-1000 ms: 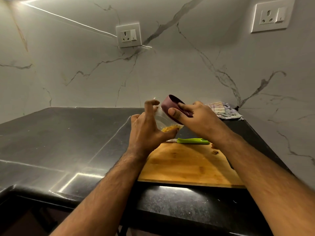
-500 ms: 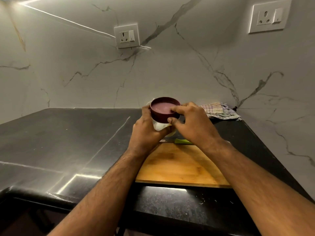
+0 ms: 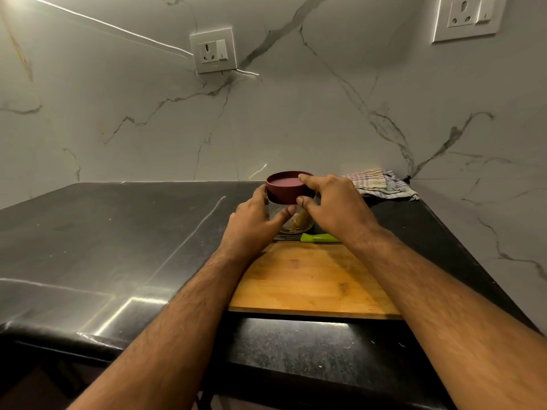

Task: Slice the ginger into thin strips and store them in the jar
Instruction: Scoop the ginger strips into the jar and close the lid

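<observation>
Maroon plastic formed the lid, which sat level on the clear glass jar. The jar stood upright on the black stone counter, just beyond the far edge of the wooden cutting board. Yellow ginger strips lay inside the jar, against its right wall. The left hand gripped the jar body, fingers curled round its left side and thumb pressed across the front glass. The right hand grasped the lid, forefinger over the rim top and thumb against the lid's near side. A knife with a green handle lay along the board's far edge, between board and jar, its blade pointing left. A striped cloth lay crumpled in the corner by the marble wall, well apart from the jar.
</observation>
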